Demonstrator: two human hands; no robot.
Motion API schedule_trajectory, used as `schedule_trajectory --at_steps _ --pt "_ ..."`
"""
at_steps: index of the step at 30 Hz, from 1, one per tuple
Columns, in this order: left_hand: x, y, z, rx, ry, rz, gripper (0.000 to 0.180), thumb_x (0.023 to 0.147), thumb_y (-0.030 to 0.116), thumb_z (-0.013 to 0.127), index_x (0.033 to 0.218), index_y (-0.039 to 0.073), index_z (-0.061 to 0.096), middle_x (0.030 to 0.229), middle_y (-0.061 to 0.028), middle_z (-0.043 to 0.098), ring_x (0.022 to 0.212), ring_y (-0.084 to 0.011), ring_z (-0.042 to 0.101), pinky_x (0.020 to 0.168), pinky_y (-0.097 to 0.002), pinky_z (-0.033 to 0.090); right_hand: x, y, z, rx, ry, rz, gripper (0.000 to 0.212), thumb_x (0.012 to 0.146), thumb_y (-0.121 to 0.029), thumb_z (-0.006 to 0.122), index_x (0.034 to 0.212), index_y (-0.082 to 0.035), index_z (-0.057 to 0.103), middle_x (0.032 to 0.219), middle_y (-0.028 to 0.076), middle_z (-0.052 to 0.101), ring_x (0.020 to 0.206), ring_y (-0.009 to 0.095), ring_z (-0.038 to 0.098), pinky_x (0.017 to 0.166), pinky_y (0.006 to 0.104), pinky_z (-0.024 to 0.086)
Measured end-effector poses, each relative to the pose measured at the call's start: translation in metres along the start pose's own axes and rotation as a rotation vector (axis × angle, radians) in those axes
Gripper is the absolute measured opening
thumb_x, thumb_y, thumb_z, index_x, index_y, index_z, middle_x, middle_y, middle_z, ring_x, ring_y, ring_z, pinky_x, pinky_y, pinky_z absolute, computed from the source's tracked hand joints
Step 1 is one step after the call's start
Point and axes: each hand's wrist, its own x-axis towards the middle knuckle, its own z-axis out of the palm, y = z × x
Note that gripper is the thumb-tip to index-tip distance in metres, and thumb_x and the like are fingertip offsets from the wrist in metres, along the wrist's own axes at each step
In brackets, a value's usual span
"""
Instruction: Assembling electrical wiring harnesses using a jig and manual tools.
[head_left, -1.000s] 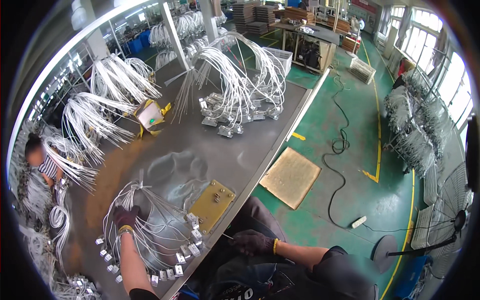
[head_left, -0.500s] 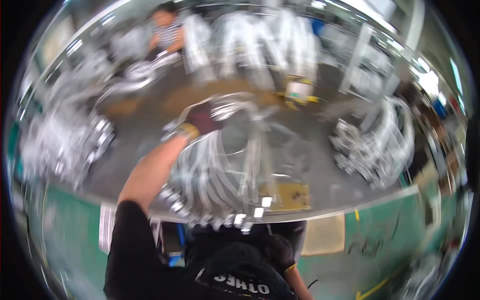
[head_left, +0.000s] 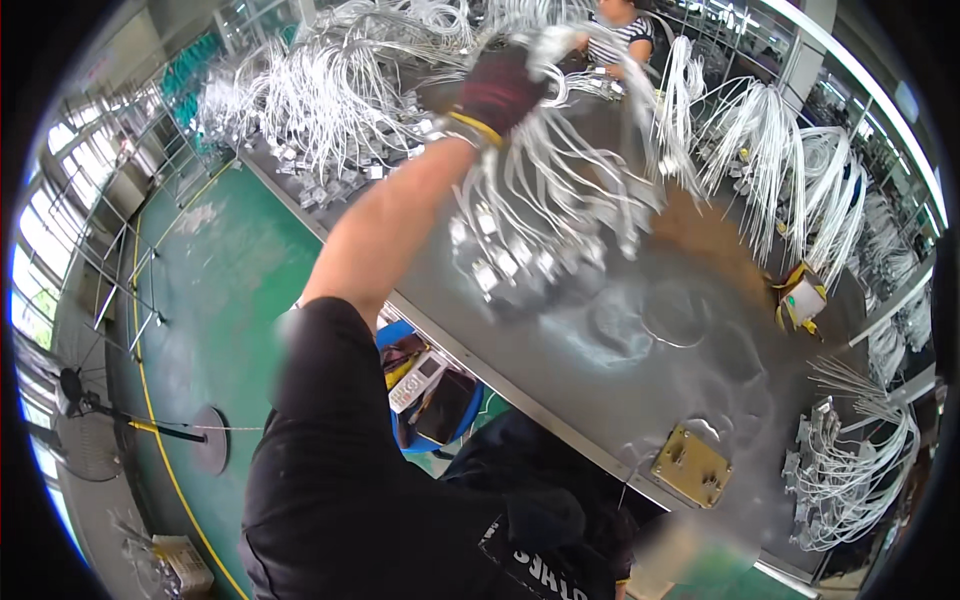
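- At the far left a fan (head_left: 85, 440) stood on the green floor (head_left: 215, 270), half lost in the dark rim.
- My left hand (head_left: 500, 85), in a dark glove, was raised over the metal table (head_left: 640, 370) with its fingers closed around a bundle of white wires (head_left: 545, 200); the fingers themselves were buried in the strands.
- The bundle hung from my fist, its small connectors dangling just above the table, blurred.
- Below the table edge a blue bin (head_left: 435, 400) showed, partly behind my sleeve.
- My right hand was out of sight, so I could not tell how it was held.
- A brass plate (head_left: 692, 465) lay near the table's front edge.
- A yellow tape roll (head_left: 800, 298) sat further right.
- At the right rim another wire bundle (head_left: 850, 480) lay, cut off.
- A person (head_left: 620, 30) at the top was mostly hidden by wires.
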Motion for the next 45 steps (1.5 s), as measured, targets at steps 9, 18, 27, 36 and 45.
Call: schedule_trajectory --at_steps 9,18,27,36,45 --pt "-0.025 -0.265 -0.062 0.516 -0.306 -0.206 0.102 0.072 0.071 0.077 0.145 0.005 0.053 0.135 -0.0239 0.064 0.125 -0.037 0.062 0.106 -0.044 0.049 0.023 -0.018 0.055 -1.494 -0.006 -1.215 0.025 0.082 -0.008 0.075 0.106 -0.008 0.072 0.091 0.01 0.07 0.082 0.031 0.068 0.073 0.0394 0.056" --pt "-0.217 -0.111 0.133 0.105 -0.484 -0.028 0.082 0.081 0.056 0.076 0.14 0.003 0.054 0.144 -0.0257 0.053 0.132 -0.0451 0.049 0.11 -0.0535 0.042 0.001 -0.048 0.002 -0.637 0.103 -0.236 0.013 0.091 -0.015 0.073 0.1 -0.004 0.071 0.081 0.004 0.07 0.076 0.011 0.063 0.065 0.0315 0.052" --pt "-0.279 0.117 0.183 -0.195 -0.42 0.456 0.058 0.09 0.035 0.07 0.138 0.007 0.057 0.143 -0.0198 0.053 0.125 -0.042 0.053 0.108 -0.0494 0.045 -0.013 -0.196 -0.078 -0.723 0.932 -0.748 0.029 0.089 0.002 0.063 0.117 -0.006 0.066 0.081 0.001 0.062 0.068 0.009 0.059 0.06 0.0267 0.051" --pt "-0.286 0.143 0.207 -0.323 -0.422 0.466 0.061 0.085 0.031 0.074 0.136 0.005 0.053 0.138 -0.0189 0.055 0.121 -0.0424 0.054 0.105 -0.0519 0.044 -0.032 -0.399 -0.129 -1.517 1.48 -1.133 0.064 0.081 0.001 0.057 0.145 -0.006 0.051 0.129 0.02 0.062 0.109 0.037 0.063 0.095 0.0433 0.052" --pt "-0.279 0.152 0.195 -0.327 -0.385 0.519 0.052 0.088 0.024 0.07 0.133 0.004 0.054 0.131 -0.0208 0.059 0.113 -0.0436 0.057 0.099 -0.053 0.047 0.059 -0.466 -0.162 -1.298 1.268 -0.856 0.078 0.08 -0.017 0.069 0.153 -0.012 0.044 0.13 0.02 0.068 0.114 0.035 0.068 0.099 0.0434 0.052"
